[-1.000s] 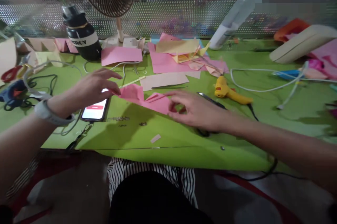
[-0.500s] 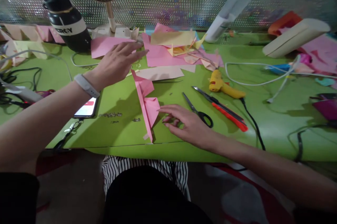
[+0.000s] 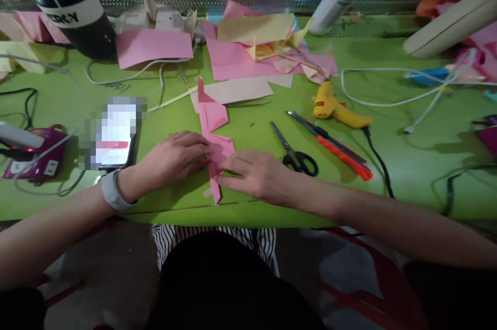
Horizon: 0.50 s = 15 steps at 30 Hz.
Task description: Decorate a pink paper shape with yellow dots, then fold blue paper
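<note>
One folded pink paper strip (image 3: 213,113) lies on the counter (image 3: 407,164), long edge from 12 to 6 o'clock, two flaps toward 3. Two hands touch it: left hand (image 3: 178,158) at 8 o'clock, right hand (image 3: 260,175) at 4. Whether either grip is closed cannot be told. From the strip: one pair of scissors (image 3: 288,149), 3 o'clock; one utility knife (image 3: 337,152), 3; one glue gun (image 3: 341,111), between 2 and 3; one smartphone (image 3: 116,131), 9.
</note>
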Available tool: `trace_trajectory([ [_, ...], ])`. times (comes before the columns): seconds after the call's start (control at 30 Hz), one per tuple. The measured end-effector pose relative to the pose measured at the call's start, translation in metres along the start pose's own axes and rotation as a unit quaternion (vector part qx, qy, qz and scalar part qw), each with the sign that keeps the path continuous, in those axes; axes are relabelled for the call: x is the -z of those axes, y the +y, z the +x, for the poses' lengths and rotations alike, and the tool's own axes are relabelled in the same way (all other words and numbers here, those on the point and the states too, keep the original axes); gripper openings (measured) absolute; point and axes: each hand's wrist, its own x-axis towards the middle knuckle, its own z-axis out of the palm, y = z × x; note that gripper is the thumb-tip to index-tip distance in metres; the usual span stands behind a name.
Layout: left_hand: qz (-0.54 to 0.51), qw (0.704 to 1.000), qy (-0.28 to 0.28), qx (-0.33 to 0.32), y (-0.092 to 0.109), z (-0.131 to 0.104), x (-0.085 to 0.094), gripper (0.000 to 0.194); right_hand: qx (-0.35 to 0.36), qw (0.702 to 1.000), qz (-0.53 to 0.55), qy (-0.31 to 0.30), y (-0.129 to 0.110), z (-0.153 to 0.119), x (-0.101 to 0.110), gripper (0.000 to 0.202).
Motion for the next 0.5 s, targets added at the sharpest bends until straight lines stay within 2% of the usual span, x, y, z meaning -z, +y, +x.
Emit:
trace_trajectory([
  [0.17, -0.011, 1.000, -0.010, 0.005, -0.003, 0.003, -0.001, 0.027, -0.035, 0.997, 0.069, 0.022, 0.004, -0.003, -0.002, 0.020],
  [0.3, -0.037, 0.999, -0.016, 0.008, -0.006, 0.002, -0.002, 0.030, -0.003, 0.993, 0.116, -0.023, 0.003, -0.002, 0.004, 0.023],
  [0.5, -0.049, 0.999, -0.018, 0.004, -0.008, 0.003, -0.002, 0.030, 0.021, 0.996, 0.082, -0.027, -0.007, 0.003, 0.004, 0.019],
])
